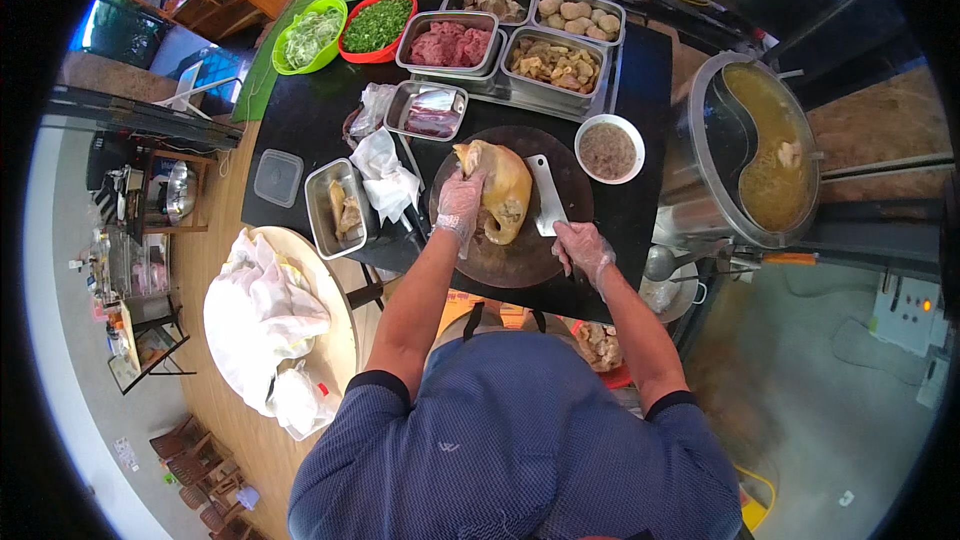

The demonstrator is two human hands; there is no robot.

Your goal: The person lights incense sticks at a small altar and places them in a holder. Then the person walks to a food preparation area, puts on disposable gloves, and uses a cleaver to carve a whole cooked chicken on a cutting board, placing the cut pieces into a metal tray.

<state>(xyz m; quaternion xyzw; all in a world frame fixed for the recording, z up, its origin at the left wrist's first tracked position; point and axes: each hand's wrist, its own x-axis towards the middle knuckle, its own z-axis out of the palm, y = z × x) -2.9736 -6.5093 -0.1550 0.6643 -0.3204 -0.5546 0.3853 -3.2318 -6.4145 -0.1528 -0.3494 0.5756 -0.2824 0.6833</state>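
A whole cooked chicken (511, 180) with yellow skin lies on a round dark chopping board (529, 266). My left hand (459, 202), in a clear plastic glove, grips the bird's left side; part of the fingers is hidden. To the right, my right hand (585, 246), also gloved, holds a metal cleaver (547, 195) by its handle. The wide blade is over the board, close beside the chicken. A steel tray (364, 241) with a few cooked meat pieces stands left of the board. Next to it lies a crumpled white cloth (388, 178).
A bowl of minced food (609, 149) stands right of the board. Behind are steel trays of red meat (450, 45) and cooked pieces (555, 65), plus a red basket of chopped greens (377, 24). A large divided broth pot (694, 165) is at right. A round stool (341, 345) bears white cloth.
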